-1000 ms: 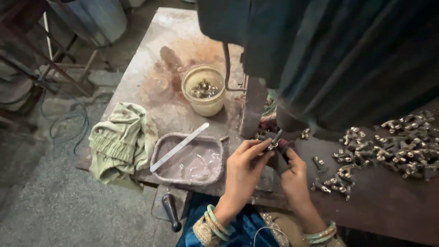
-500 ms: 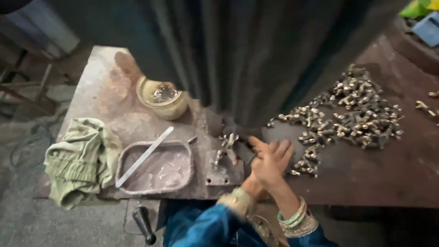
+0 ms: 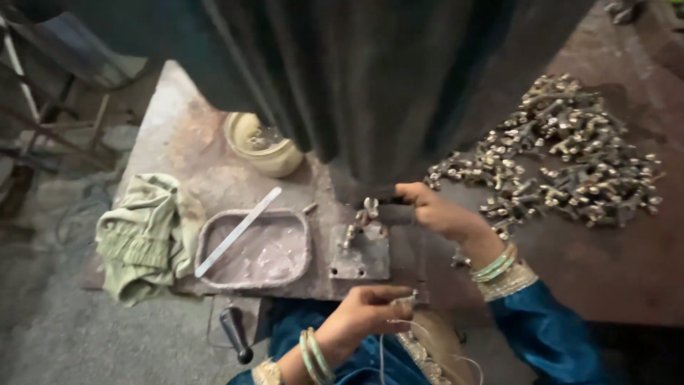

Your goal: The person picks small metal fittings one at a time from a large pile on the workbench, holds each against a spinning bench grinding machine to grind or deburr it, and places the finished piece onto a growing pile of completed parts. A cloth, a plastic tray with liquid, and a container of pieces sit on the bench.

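- View from above of a worn, rust-brown metal surface [image 3: 214, 164] in front of a dark machine column.
- The right hand [image 3: 431, 208] is closed round a small part at the foot of the column, just above a small square grey metal plate [image 3: 361, 253] where a few small brass-coloured fittings [image 3: 369, 208] stand.
- The left hand [image 3: 367, 311] sits at the near edge, fingers curled on a small metal piece with a thin wire trailing from it — what the piece is cannot be made out.
- The two hands are well apart.
- A large heap of small brass-coloured metal parts [image 3: 563, 157] lies to the right, seemingly unworked; only a handful sit at the plate, so by this look most of the work remains.
- To the left: a shallow grey oblong tray [image 3: 206, 242] with a pale flat strip [image 3: 239, 232] across it, a round cream pot [image 3: 265, 146], and a crumpled green cloth [image 3: 142, 232].
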